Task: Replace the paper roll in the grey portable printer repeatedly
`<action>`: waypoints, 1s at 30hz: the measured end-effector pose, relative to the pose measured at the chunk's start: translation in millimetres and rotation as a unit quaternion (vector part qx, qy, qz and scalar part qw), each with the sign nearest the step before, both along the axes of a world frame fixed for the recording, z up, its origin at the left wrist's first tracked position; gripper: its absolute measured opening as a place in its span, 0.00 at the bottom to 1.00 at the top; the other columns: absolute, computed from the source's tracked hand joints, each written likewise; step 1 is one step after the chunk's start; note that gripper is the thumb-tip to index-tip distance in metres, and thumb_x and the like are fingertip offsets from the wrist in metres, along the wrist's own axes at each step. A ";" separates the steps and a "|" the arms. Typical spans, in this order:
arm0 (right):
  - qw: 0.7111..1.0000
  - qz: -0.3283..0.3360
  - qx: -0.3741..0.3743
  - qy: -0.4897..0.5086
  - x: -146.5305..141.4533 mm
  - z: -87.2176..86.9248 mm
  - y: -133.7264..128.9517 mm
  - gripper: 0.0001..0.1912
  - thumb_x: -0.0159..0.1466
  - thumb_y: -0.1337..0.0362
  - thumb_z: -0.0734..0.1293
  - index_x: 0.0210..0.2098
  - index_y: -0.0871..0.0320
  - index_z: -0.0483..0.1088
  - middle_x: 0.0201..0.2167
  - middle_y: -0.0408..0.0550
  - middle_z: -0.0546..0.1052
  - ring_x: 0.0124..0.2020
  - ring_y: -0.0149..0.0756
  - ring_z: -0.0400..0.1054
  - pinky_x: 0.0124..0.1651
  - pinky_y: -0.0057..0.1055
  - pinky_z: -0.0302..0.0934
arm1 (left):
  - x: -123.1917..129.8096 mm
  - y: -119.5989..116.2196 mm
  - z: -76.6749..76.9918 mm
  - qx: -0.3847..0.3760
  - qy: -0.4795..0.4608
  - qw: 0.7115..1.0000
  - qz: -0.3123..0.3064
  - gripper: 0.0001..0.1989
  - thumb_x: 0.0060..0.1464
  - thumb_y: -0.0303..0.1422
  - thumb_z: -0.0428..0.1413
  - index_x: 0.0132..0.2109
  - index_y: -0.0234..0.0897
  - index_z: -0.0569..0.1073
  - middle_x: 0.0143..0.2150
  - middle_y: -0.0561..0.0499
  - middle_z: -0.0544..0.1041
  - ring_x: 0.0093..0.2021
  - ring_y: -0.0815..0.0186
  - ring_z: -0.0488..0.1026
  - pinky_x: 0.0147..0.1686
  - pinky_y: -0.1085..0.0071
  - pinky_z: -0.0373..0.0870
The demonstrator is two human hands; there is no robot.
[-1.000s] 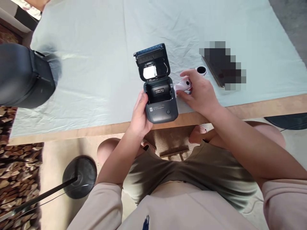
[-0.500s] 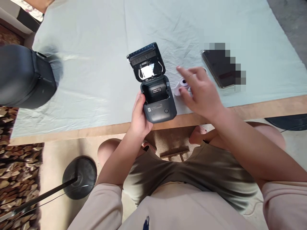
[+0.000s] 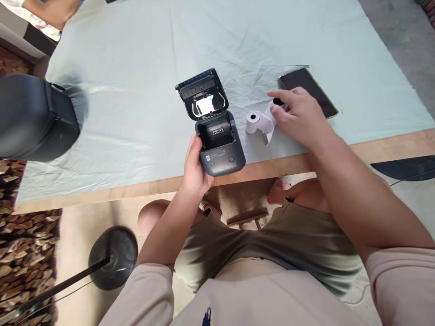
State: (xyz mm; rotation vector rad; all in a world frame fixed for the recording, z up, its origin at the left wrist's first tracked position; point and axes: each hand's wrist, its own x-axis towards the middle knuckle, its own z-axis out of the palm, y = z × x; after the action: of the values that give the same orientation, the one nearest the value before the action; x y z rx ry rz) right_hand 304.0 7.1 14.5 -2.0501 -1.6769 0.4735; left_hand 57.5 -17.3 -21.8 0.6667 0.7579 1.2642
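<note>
My left hand [image 3: 195,170] is closed around the left side of a small dark label printer [image 3: 222,156], held over the table's front edge. The printer's lid [image 3: 204,97] is swung up, and its paper bay shows no roll inside. To its right stands a small white paper roll [image 3: 253,121] with a loose strip hanging off it. Just beyond, a second white roll [image 3: 273,110] is partly covered by my right hand [image 3: 297,111]. My right thumb and forefinger are apart on either side of that roll, the thumb seeming to touch it.
Behind my right hand lies a dark smartphone [image 3: 311,88] on the pale blue tablecloth [image 3: 136,90]. A large black rounded case [image 3: 34,117] stands at the left. Another person's arm [image 3: 56,13] shows at the upper left. A round black stand base [image 3: 115,258] is on the floor.
My right hand has moved right, off the nearer roll and over to the other one, uncovering the loose strip. The opened printer stays in my left hand, shifted slightly left in view.
</note>
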 end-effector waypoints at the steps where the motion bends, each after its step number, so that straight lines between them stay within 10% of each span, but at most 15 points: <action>1: 1.000 0.015 0.001 -0.001 3.4 -1.9 -0.4 0.23 0.75 0.66 0.66 0.68 0.50 0.75 0.58 0.56 0.76 0.52 0.45 0.76 0.67 0.50 0.67 | 0.5 -0.2 0.2 0.000 0.003 1.000 0.003 0.12 0.65 0.47 0.65 0.44 0.44 0.83 0.49 0.53 0.88 0.49 0.61 0.86 0.58 0.67 0.83; 12: 0.989 0.017 0.101 0.104 14.0 -32.4 10.4 0.35 0.62 0.69 0.75 0.68 0.48 0.70 0.51 0.52 0.76 0.47 0.45 0.73 0.57 0.49 0.69 | 1.1 -0.6 1.6 0.009 -0.006 1.000 -0.010 0.11 0.67 0.46 0.64 0.44 0.45 0.82 0.46 0.53 0.87 0.46 0.63 0.85 0.56 0.68 0.83; 18: 0.902 0.019 0.212 0.377 13.6 -41.7 26.0 0.21 0.49 0.70 0.73 0.40 0.50 0.65 0.37 0.43 0.73 0.36 0.35 0.67 0.41 0.38 0.64 | -0.2 -2.5 -0.1 0.016 0.001 1.000 -0.026 0.13 0.67 0.47 0.64 0.52 0.46 0.82 0.53 0.52 0.87 0.63 0.58 0.82 0.66 0.64 0.79; 30: 0.856 -0.014 0.196 0.478 -3.1 -8.0 3.8 0.29 0.45 0.66 0.63 0.48 0.47 0.70 0.38 0.44 0.78 0.35 0.41 0.76 0.27 0.35 0.60 | 7.0 -5.8 8.8 -0.036 -0.019 0.998 -0.043 0.23 0.59 0.48 0.72 0.57 0.47 0.80 0.61 0.48 0.85 0.78 0.41 0.69 0.69 0.46 0.80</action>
State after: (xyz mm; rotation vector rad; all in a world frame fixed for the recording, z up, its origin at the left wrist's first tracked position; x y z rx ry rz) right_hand 300.9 10.9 6.5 -1.1874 -0.9999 0.8691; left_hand 64.5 -23.1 -13.0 0.6095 0.7328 1.1630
